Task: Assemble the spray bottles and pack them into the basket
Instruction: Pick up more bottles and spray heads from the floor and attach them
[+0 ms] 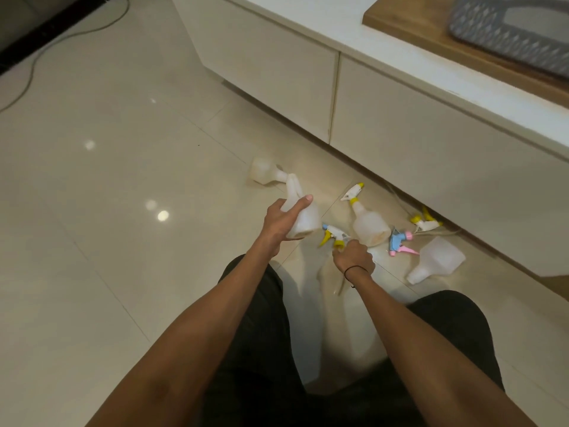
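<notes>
Both hands [317, 238] curled (arms outstretched)

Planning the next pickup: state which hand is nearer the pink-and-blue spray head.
Right. The right hand sits just left of the pink-and-blue spray head; the left hand is farther left.

Floor [107, 186]: glossy cream tiles with thin grout lines running diagonally; bright spots of ceiling light reflected at centre left.
Cabinet [415, 143]: low white unit along the right side, flat fronts split by one vertical seam; it stands clear of the floor on a shadowed recess.
Cabinet top [338, 29]: white slab, overhanging the fronts.
Board [431, 29]: brown wooden panel lying on the cabinet top, upper right.
Cable [30, 72]: thin grey cord lying in curves on the floor, upper left.
Dark strip [37, 29]: black band crossing the upper left corner; what it is cannot be told.
Light: dim, warm, from above.
</notes>
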